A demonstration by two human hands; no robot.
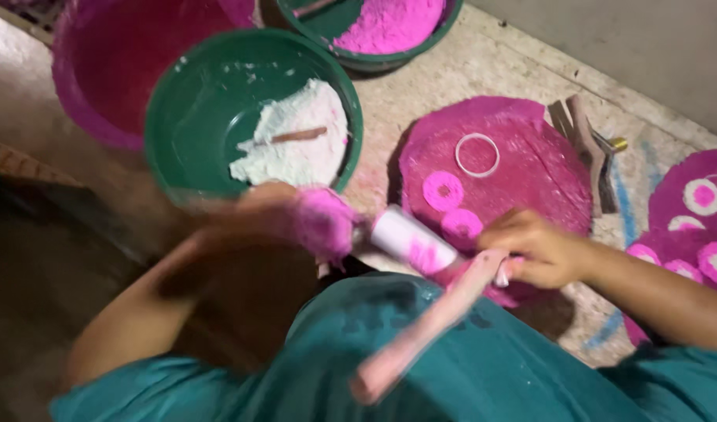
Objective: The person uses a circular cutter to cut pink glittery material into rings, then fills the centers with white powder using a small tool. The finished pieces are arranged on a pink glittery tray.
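Head view: left hand (315,221), pink-caked, gripping white tube (411,238) mid-frame; right hand (539,252) clasping pink stick (421,328). Risk: powdery grip slipping, tube dropping.

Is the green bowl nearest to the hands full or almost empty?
Partly filled: the green bowl holds white powder on one side only; the rest of its bottom is bare.

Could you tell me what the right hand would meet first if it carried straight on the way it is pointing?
Probably the white cylinder. The right hand points leftward, and the cylinder lies just beyond its fingers, before the pink-coated left hand. Motion blur leaves depth unclear.
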